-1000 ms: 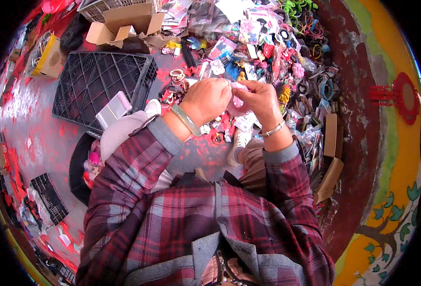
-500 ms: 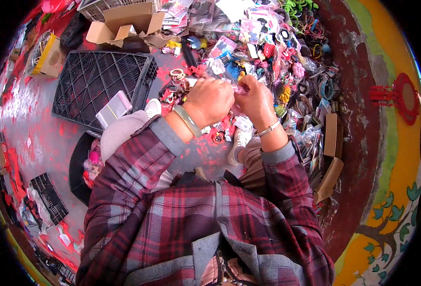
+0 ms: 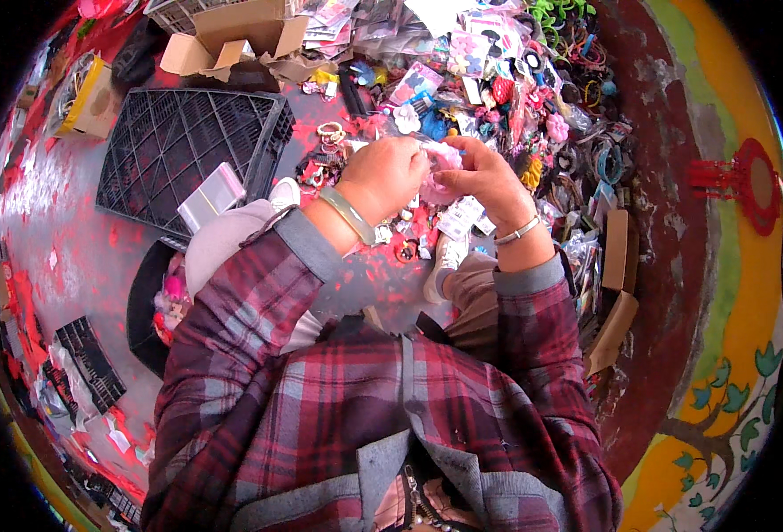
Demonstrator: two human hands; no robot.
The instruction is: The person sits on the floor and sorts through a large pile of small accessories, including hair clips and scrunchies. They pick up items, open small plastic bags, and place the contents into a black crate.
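Between my two hands is a soft pink item that looks like a scrunchie, with some clear film about it. My left hand is closed at its left side, fingers curled and partly hidden. On the right, my right hand pinches it between thumb and fingers. A white printed tag shows just below the pink item; I cannot tell whether it is attached. Beyond my hands spreads a heap of hair accessories, many in clear bags, with a white flower near my left knuckles.
A black plastic crate lies at the left, with a stack of clear bags on its near corner. Behind it stands an open cardboard box. A black tub holds pink items beside my left leg. Cardboard flaps edge the heap at right.
My right hand has shifted slightly right and down, apart from the left. More of the pink item now shows between them, and the white tag is more visible.
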